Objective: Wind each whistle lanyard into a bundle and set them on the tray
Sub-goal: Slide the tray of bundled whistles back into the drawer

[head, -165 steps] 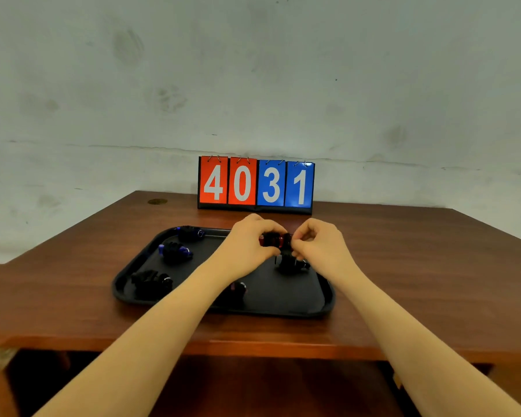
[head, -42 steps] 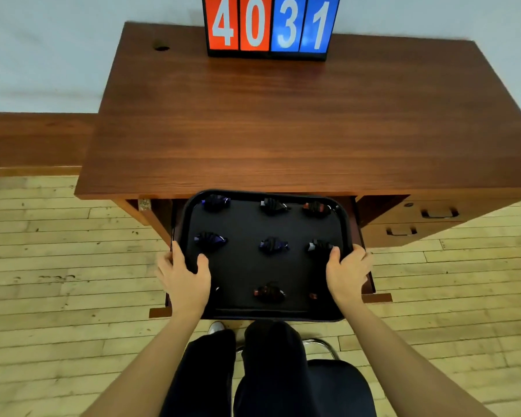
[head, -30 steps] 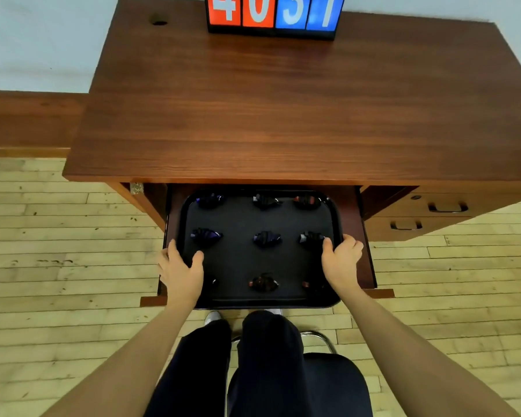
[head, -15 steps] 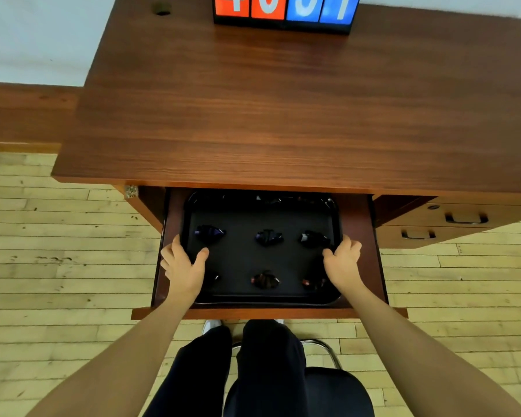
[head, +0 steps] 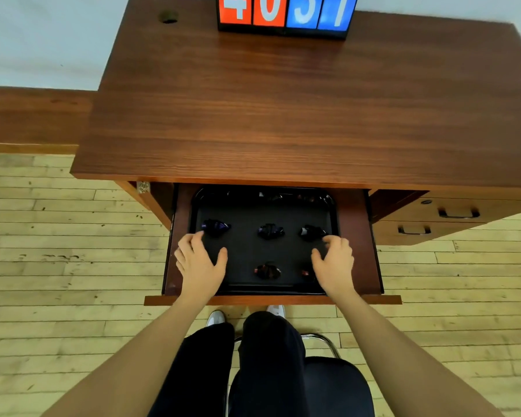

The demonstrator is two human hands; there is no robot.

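Black tray (head: 283,251) of wound whistle bundles lying in the open desk drawer (head: 358,251), my two hands spread over its sides.

I count five bundles in plain sight on the tray: three in a middle row, purple at the left (head: 215,227), one in the centre (head: 270,231) and one at the right (head: 312,232), then two reddish ones nearer me, one central (head: 266,271) and one half hidden by my right hand (head: 307,270). Dim shapes along the tray's far edge, under the desktop (head: 283,115), are too dark for me to count. My left hand (head: 200,263) and right hand (head: 334,263) are open with fingers splayed, gripping nothing; whether they touch the tray I cannot tell. One scoreboard (head: 283,13) stands at the desk's far edge; two shut side drawers (head: 433,221) sit to the right.
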